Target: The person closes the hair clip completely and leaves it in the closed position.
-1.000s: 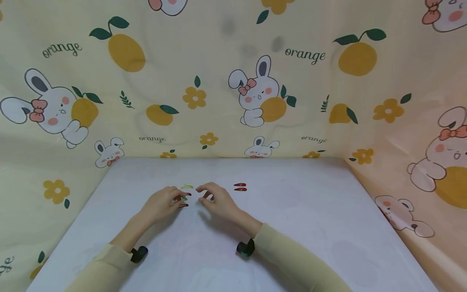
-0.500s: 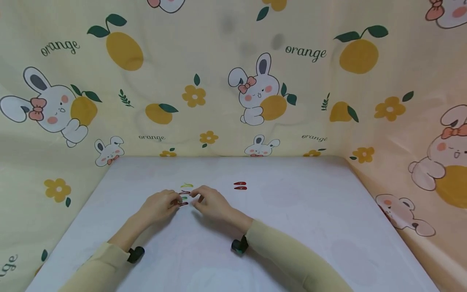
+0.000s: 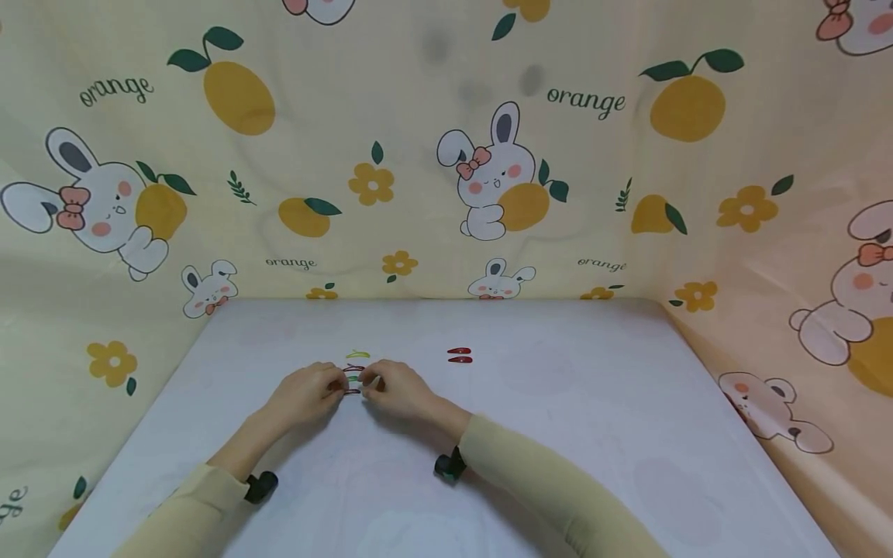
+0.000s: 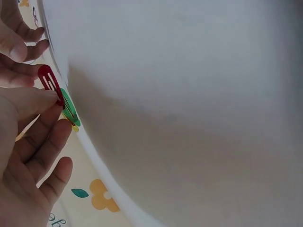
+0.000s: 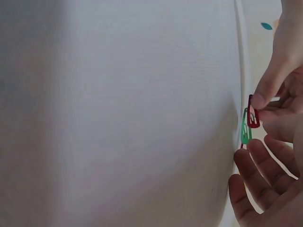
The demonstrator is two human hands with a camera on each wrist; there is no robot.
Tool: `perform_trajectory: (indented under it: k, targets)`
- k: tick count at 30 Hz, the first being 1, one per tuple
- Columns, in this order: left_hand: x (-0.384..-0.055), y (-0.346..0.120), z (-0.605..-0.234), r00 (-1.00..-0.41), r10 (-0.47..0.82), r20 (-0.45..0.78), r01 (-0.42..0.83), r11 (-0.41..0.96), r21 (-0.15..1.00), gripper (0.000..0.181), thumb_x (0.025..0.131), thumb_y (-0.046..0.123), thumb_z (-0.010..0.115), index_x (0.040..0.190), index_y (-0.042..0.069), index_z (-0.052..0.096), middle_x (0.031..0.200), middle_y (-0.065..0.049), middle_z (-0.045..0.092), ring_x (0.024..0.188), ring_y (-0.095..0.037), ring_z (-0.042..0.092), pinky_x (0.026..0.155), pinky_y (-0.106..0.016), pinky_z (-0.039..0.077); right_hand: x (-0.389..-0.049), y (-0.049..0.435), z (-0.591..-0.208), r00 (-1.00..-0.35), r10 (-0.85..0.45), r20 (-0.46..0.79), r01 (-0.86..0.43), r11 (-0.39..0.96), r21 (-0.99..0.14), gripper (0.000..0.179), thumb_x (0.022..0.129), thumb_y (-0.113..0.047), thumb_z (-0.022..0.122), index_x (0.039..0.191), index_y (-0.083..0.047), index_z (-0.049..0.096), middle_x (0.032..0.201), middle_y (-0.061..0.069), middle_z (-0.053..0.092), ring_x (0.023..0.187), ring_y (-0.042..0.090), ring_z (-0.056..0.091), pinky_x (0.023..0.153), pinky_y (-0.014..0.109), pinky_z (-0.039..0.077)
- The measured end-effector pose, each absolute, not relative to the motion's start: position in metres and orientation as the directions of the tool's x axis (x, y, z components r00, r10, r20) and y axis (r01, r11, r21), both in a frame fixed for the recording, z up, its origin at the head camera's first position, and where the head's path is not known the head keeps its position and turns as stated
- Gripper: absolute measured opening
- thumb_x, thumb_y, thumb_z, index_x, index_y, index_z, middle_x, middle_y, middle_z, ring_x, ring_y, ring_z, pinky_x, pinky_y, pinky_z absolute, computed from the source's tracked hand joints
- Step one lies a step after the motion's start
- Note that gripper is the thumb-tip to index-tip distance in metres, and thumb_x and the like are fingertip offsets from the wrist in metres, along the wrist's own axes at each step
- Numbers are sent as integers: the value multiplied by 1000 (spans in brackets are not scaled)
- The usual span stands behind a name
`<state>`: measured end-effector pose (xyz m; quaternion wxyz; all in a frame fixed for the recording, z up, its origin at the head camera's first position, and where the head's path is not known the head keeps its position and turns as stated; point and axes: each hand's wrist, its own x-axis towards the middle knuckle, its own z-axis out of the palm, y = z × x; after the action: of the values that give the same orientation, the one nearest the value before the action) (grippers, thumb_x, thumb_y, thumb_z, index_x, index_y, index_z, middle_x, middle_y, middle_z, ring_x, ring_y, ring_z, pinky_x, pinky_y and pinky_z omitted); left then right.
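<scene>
Thumb and forefinger of the left hand [image 3: 307, 394] pinch a dark red clip [image 4: 49, 81] over the pale worktop [image 3: 593, 403]; its other fingers are loosely bent. At 3 o'clock from that clip is the right hand [image 3: 399, 390], its thumb and forefinger bent close to the clip's end; whether they grip it I cannot tell. At 12 o'clock from the pinched clip, just beyond it, is a green clip [image 3: 353, 379], then a second red clip [image 3: 354, 368], then a yellow clip [image 3: 359, 354], roughly in one column. Well apart at 2 o'clock, a pair of red clips [image 3: 460, 359] lies side by side. The left sleeve [image 3: 188, 508] is at 8 o'clock, the right sleeve [image 3: 558, 480] at 4. Rabbit-and-orange cloth [image 3: 418, 101] hangs beyond the worktop at 12.
</scene>
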<state>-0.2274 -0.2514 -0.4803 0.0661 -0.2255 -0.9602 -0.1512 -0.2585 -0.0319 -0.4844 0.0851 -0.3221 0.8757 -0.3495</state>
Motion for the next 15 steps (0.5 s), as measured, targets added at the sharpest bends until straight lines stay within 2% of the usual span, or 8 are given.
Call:
perform_trajectory:
  k: [10,15]
  targets:
    - [-227,-246,-478,-893,401,204,446,850,282,12,86,5,78,94,13,74,89,4,68,86,-15,64,76,-37,57,-255,-36,-483,-790,-599,127,-514,535,-670,13,97,-8,70,106,-14,77,102,-4,74,78,0,60,71,17,48]
    - [-226,-244,-475,-886,400,232,456,842,288,13,85,4,79,93,14,74,89,6,67,85,-13,63,75,-35,56,-255,-36,-484,-793,-590,152,-522,528,-670,13,97,-7,70,105,-15,77,99,-3,75,75,0,60,69,17,48]
